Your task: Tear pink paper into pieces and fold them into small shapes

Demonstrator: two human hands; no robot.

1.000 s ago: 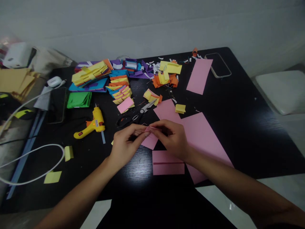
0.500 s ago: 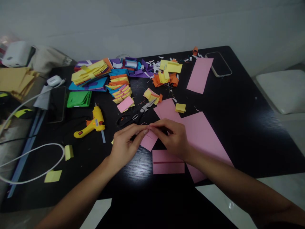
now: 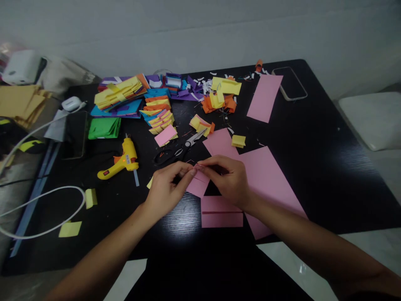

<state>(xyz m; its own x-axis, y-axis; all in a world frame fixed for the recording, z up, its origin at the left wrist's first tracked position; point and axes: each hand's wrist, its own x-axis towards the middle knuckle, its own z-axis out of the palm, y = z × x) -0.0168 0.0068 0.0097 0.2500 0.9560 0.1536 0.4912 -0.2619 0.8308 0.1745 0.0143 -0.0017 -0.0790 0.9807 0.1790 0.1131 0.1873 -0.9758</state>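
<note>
A small piece of pink paper (image 3: 198,187) with a crease or slit line is pinched at its far edge between my two hands. My left hand (image 3: 168,184) grips it with thumb and forefinger from the left. From the right, my right hand (image 3: 230,177) pinches the same edge, its fingertips almost touching the left ones. Just in front of my body lies a folded pink paper (image 3: 221,219) with a dark gap along its middle. Black-handled scissors (image 3: 180,151) rest open beyond my left hand. Larger pink sheets (image 3: 272,184) lie under and beside my right forearm.
A yellow glue gun (image 3: 123,161) lies at the left, near green paper pieces (image 3: 104,128) and a white cable (image 3: 82,200). Stacks of folded coloured paper (image 3: 158,110) and scraps (image 3: 205,88) line the back. A phone (image 3: 290,83) is at the far right.
Both hands stay pinched on the pink paper. Its edge and my fingertips have shifted very slightly, and the whole view has moved a little.
</note>
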